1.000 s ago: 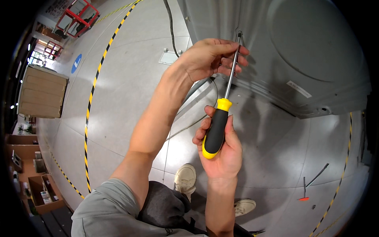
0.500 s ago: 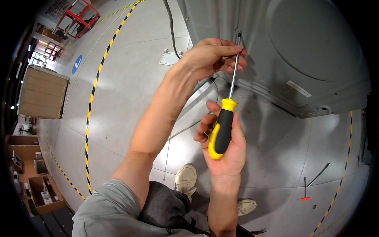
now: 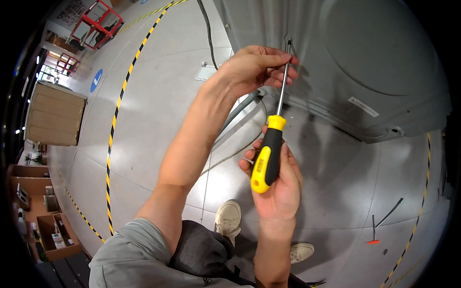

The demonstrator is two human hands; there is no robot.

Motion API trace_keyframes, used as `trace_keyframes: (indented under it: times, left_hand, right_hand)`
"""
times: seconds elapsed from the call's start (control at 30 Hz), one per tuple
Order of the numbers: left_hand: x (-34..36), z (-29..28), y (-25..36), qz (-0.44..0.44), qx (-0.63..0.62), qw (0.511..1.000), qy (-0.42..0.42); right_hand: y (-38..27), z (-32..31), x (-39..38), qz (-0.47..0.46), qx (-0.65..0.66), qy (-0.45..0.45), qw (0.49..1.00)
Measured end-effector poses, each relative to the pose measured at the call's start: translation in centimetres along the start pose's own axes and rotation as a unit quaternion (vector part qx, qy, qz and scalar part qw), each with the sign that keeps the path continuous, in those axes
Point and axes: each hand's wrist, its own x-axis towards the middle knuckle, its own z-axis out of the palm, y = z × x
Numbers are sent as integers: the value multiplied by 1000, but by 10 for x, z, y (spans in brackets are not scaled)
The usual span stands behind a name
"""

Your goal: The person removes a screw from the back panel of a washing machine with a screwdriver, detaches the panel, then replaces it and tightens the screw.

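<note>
A screwdriver (image 3: 272,151) with a black and yellow handle and a long steel shaft points away from me. Its tip meets a small fastener spot (image 3: 289,41) on the grey metal panel (image 3: 312,29); whether a screw sits there is too small to tell. With thumb and fingers, my left hand (image 3: 254,69) closes around the shaft close to the tip. Below it, my right hand (image 3: 279,194) grips the handle from underneath, thumb on the right side and fingers curled at the left.
A grey hose (image 3: 240,111) and a cable lie on the floor beside the panel's lower edge. At the lower right lie a thin dark tool with a red end (image 3: 373,242) and a small dark piece. Striped floor tape (image 3: 113,125) runs along the left, near a beige cabinet (image 3: 55,114).
The screwdriver handle has turned in my right hand, so its yellow strip now faces me more. My right fingers have shifted around it, while my left hand keeps its hold on the shaft.
</note>
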Motion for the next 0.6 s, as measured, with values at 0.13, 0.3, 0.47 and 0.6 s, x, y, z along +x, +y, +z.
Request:
trace_keyframes:
  times: [0.13, 0.3, 0.47, 0.6]
  left_hand:
    - [9, -3, -10, 4, 41, 998, 46]
    - [6, 8, -8, 26, 58, 993, 102]
    - [1, 8, -1, -5, -24, 1000, 6]
    - [8, 1, -5, 3, 0, 1000, 24]
  right_hand:
    - [2, 7, 1, -27, -166, 53, 984]
    - [8, -6, 14, 11, 13, 7, 1000]
    - [-15, -8, 21, 61, 73, -121, 988]
    - [-15, 4, 8, -26, -143, 53, 988]
